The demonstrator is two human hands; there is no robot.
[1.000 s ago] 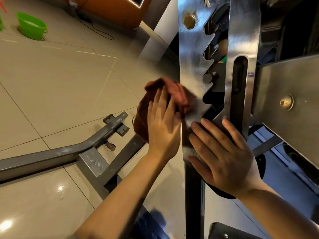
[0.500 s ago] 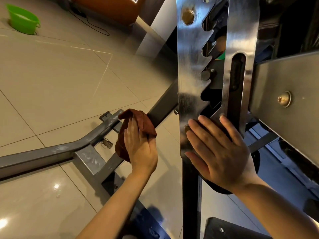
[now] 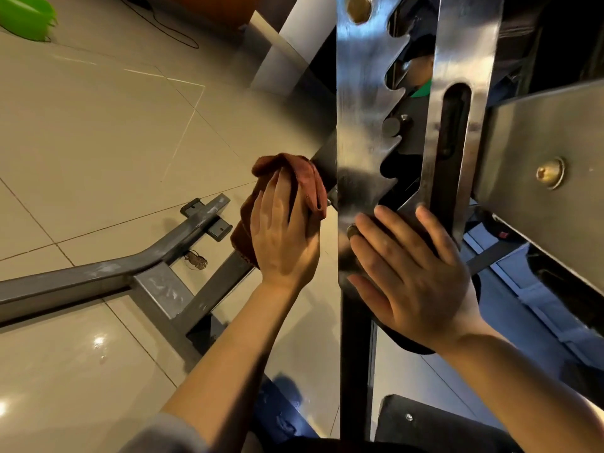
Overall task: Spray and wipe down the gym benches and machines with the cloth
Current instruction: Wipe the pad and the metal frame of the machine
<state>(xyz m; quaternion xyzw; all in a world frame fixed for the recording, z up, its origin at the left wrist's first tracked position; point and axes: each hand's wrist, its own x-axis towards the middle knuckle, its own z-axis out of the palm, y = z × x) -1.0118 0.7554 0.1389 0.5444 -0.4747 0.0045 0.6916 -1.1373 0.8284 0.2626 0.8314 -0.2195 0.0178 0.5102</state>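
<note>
Head view: wiping a grey frame bar with a cloth, bracing on a notched plate.

Left hand (image 3: 284, 237) lying flat with straight fingers on the reddish-brown cloth (image 3: 302, 183), pressing this soft, bunched fabric against the slanted grey metal bar (image 3: 322, 156). Right hand (image 3: 415, 273) open too, fingers spread, resting on the shiny steel plate (image 3: 362, 125) with saw-tooth notches, just beside the cloth. Below, glossy beige floor tiles (image 3: 98, 142) and a painted, scuffed base tube (image 3: 81, 279).
</note>
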